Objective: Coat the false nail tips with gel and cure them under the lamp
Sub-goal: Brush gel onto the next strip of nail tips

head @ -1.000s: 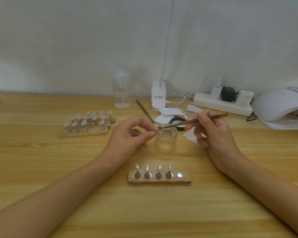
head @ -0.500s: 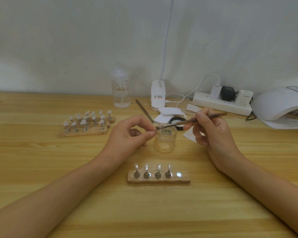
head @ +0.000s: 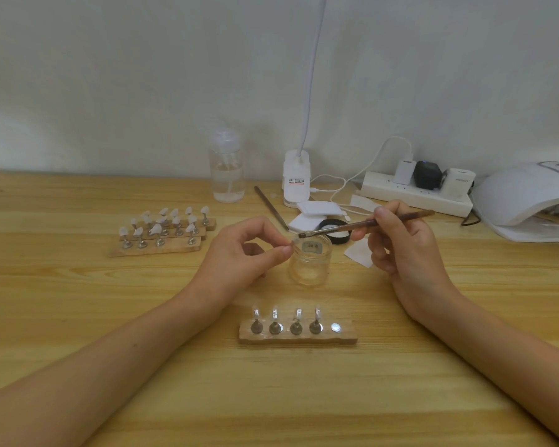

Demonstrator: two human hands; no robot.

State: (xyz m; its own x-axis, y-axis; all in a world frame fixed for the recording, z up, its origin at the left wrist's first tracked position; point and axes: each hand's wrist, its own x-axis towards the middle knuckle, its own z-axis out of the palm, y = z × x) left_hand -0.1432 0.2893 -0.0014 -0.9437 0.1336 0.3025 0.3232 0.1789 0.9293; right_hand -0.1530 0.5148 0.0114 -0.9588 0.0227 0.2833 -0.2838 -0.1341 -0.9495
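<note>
**Brush met nail tip over the open jar**

The left hand (head: 239,253) pinched a small clear nail tip (head: 292,243) between thumb and forefinger, at the nine o'clock rim of the glass jar (head: 310,264). The right hand (head: 404,246) gripped a brush (head: 368,224) like a pen, with its bristles reaching toward nine o'clock at the tip. Whether they touched it could not be told. The hands were close together but apart.

The coat probably wanted thin, even strokes, with the gel kept off the pinching fingers and any excess wiped on the jar's rim.

At six o'clock of the jar lay a wooden holder (head: 347,337) carrying four tips. Its rightmost seat (head: 336,327) was bare and was likely this tip's place. The lamp (head: 523,201) sat at the table's (head: 78,317) three o'clock edge. A black lid (head: 341,237) and a power strip (head: 413,198) crowded the one o'clock side. More holders (head: 155,250) stood at ten o'clock. Bare wood lay on the near side, but the open jar sat between both wrists and looked easy to knock.
</note>
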